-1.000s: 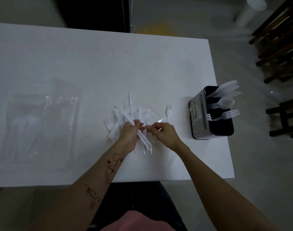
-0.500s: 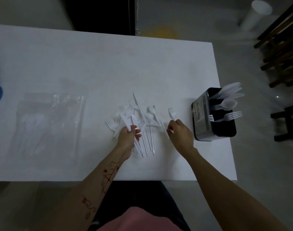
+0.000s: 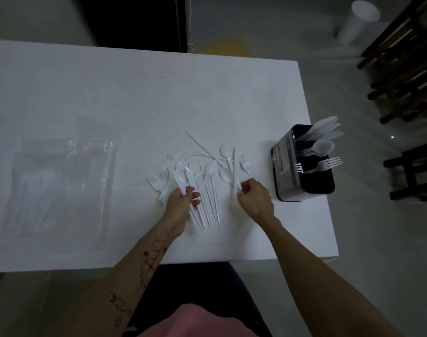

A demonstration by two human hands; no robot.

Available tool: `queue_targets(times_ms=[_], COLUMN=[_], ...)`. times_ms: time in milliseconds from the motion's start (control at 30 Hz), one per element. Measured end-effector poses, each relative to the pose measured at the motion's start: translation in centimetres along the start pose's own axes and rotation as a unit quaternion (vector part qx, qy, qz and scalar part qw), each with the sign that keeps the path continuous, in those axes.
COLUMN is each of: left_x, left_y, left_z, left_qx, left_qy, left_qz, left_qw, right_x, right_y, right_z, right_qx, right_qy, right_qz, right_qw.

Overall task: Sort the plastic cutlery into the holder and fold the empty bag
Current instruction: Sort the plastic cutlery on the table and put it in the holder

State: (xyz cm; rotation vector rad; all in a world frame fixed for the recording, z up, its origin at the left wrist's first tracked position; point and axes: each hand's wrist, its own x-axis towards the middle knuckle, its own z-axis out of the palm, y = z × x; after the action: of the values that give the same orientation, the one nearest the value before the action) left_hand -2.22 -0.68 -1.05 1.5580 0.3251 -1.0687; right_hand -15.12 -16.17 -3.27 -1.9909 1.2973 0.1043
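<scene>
A pile of white plastic cutlery [image 3: 202, 171] lies spread on the white table [image 3: 134, 98], with forks to the left and spoons and knives in the middle. My left hand [image 3: 181, 205] grips a bunch of knives [image 3: 185, 183] from the pile. My right hand [image 3: 255, 198] pinches the handles of a white fork [image 3: 245, 165] and a knife at the pile's right side. The black holder [image 3: 290, 171] stands near the table's right edge and holds several knives, a spoon and forks. The clear plastic bag [image 3: 61, 181] lies flat at the left.
The table's right edge [image 3: 319, 166] runs close behind the holder, and the near edge is just below my wrists. Dark wooden chairs [image 3: 407, 69] and a white cylinder [image 3: 358, 20] stand on the floor to the right.
My hands have moved apart: the right hand has shifted right to the fork at the pile's edge, and the left hand keeps its bunch of knives. The pile is more spread out.
</scene>
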Motion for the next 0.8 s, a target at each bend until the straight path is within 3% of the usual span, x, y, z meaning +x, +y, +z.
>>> queue_targets(times_ms=[200,333,433,567,700,800], left_x=[-0.1,0.1,0.4,0.9,1.7,2.0], left_y=[0.1,0.5,1.0,1.8,2.3,2.7], left_z=[0.1,0.6,1.4,3.0,4.0,4.1], left_qx=[-0.011,-0.037,-0.052,-0.093,-0.124,-0.128], left_qy=[-0.005,-0.016,-0.032,-0.084,-0.076,0.002], left_qz=[-0.016,-0.027,-0.029,-0.032,-0.028,-0.023], left_qw=[1.0,0.999,0.998,0.992,0.989,0.992], right_x=[0.5,0.7,-0.4,-1.9,-2.1,-1.2], right_y=[-0.8,-0.1,0.1,-0.6,-1.2,-1.0], right_z=[1.5,1.5,1.0,0.5,0.6,1.0], right_qx=[-0.03,0.032,0.102,0.049,-0.015,-0.056], right_qy=[0.05,0.104,0.143,0.041,-0.024,0.099], right_qz=[0.005,0.009,-0.044,-0.201,-0.213,-0.189], right_qw=[0.998,0.994,0.983,0.978,0.977,0.975])
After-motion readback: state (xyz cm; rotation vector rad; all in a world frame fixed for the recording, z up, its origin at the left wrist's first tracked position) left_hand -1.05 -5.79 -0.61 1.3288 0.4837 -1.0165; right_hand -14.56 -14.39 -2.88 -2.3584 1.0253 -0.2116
